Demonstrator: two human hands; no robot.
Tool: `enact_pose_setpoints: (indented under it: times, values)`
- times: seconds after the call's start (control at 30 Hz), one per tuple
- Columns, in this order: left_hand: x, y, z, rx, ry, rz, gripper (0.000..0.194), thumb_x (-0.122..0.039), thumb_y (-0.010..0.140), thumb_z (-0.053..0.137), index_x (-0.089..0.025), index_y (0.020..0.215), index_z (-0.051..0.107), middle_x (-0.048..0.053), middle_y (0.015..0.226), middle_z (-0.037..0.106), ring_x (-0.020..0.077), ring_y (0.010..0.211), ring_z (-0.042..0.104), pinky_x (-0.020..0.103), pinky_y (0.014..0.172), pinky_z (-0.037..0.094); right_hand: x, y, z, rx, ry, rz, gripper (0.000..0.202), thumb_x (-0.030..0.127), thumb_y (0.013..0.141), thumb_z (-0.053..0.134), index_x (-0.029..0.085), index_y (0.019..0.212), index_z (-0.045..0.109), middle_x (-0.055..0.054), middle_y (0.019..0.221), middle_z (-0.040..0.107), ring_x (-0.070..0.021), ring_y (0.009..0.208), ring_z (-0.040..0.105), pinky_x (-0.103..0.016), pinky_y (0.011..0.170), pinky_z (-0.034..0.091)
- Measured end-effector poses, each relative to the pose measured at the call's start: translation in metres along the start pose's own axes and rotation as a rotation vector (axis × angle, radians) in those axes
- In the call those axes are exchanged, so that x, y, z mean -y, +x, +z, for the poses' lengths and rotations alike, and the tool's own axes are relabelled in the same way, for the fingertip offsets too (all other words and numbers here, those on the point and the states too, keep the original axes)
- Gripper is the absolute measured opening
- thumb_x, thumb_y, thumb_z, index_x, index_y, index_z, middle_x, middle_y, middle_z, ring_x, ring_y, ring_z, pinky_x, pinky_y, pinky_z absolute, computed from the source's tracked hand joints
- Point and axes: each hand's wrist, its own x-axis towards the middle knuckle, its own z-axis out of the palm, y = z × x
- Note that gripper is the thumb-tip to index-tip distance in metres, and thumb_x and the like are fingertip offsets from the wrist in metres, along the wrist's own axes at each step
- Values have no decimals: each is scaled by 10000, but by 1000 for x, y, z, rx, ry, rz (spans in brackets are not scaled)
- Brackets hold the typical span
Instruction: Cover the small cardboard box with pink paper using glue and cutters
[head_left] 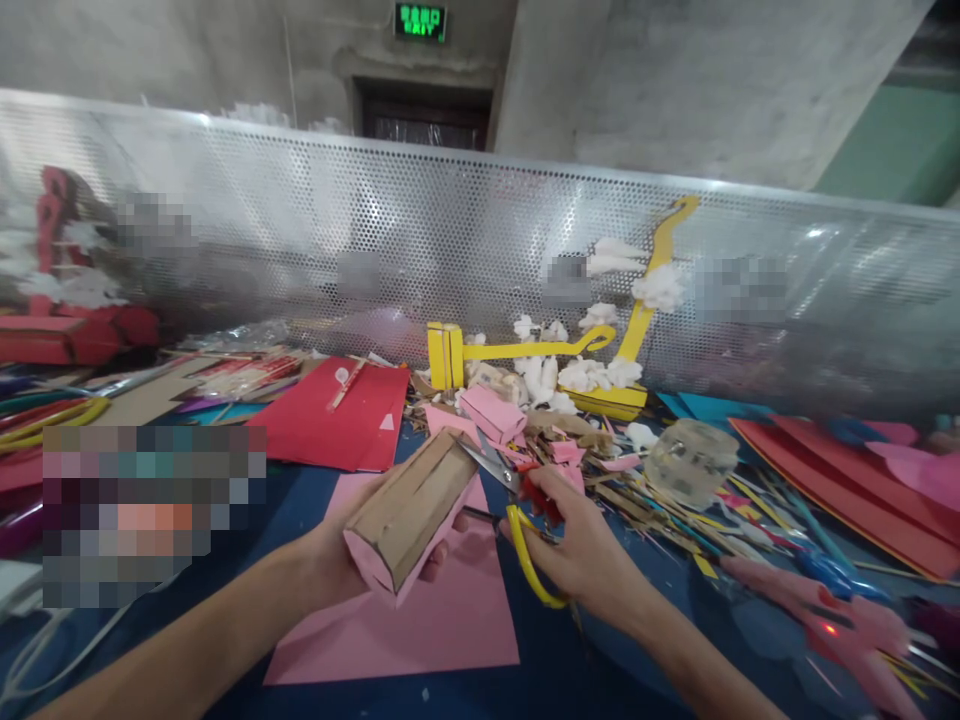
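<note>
My left hand [334, 545] is wrapped round a long cardboard block [416, 510], tilted up and away from me. Pink paper covers its near end and lower side, while bare brown cardboard shows on top. In my right hand [589, 540] is a pair of scissors [517, 490] with red and yellow handles. Their metal blade reaches the far right corner of the block; whether it is cutting there I cannot tell. Below both hands lies a sheet of pink paper [450, 640] on the blue tabletop [622, 660].
Red sheets [337, 415] lie at the back left. Paper scraps and a small pink box [491, 412] sit behind the block. Yellow paper models [446, 355] with white tufts stand against a perforated metal screen [360, 220]. A pink glue gun [832, 615] with a red light rests at right.
</note>
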Motion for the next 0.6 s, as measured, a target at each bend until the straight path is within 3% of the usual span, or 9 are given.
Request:
enact_pose_setpoints:
  times: [0.3, 0.6]
  values:
    - [2, 3, -7, -9, 56, 1, 534, -473, 854, 668, -60, 1185, 735, 176, 1067, 759, 267, 766, 706, 374, 703, 572, -2, 0, 4, 27, 65, 37, 49, 238, 848, 622, 197, 874, 617, -34, 859, 728, -194, 751, 644, -277, 671, 448]
    - [-1, 0, -6, 11, 56, -15, 551, -510, 883, 664, -60, 1196, 718, 174, 1054, 749, 257, 750, 707, 364, 698, 566, 1, 0, 0, 56, 6, 90, 141, 284, 890, 576, 199, 778, 562, 24, 659, 564, -142, 609, 441, -264, 567, 316]
